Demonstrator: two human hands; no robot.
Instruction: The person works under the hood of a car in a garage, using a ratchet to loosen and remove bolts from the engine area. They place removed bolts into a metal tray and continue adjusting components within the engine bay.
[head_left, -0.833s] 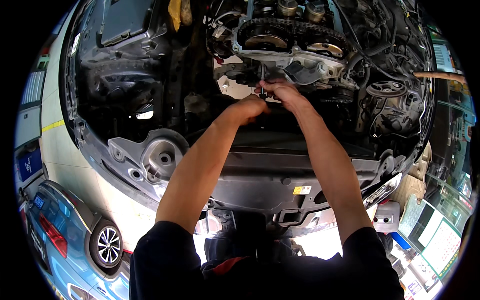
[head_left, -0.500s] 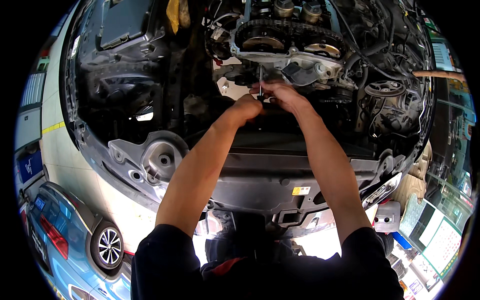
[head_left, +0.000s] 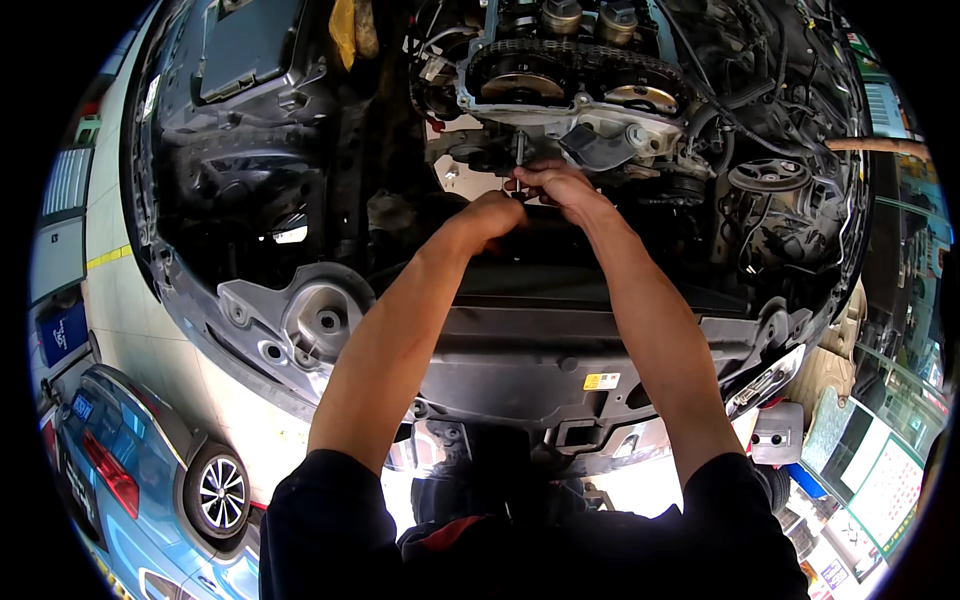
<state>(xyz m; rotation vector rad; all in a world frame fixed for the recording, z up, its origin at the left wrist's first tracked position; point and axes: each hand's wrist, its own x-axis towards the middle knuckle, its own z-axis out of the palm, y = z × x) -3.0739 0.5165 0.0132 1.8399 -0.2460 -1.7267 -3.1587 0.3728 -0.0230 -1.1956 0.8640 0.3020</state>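
Both my arms reach into an open engine bay, toward the front of a partly stripped engine [head_left: 570, 110]. Between my hands runs a slim metal tool shaft [head_left: 520, 148], its far end pointing at the engine's lower front. My left hand [head_left: 490, 217] is closed in a fist around the near, dark end of the tool, and its fingers hide that end. The right hand [head_left: 560, 188] is closed in a pinch, thumb and fingers on the shaft just beyond the left fist. What the shaft's far tip touches is too dark to tell.
A timing chain [head_left: 580, 48] and round sprockets lie exposed above my hands. A pulley [head_left: 770, 177] and hoses are at the right. The plastic front panel [head_left: 510, 345] passes under my forearms. A dark box [head_left: 250, 50] sits far left; a blue car [head_left: 150, 490] stands at lower left.
My right fingers have shifted slightly on the shaft, and the left fist has turned a little. Both hands stay in nearly the same place.
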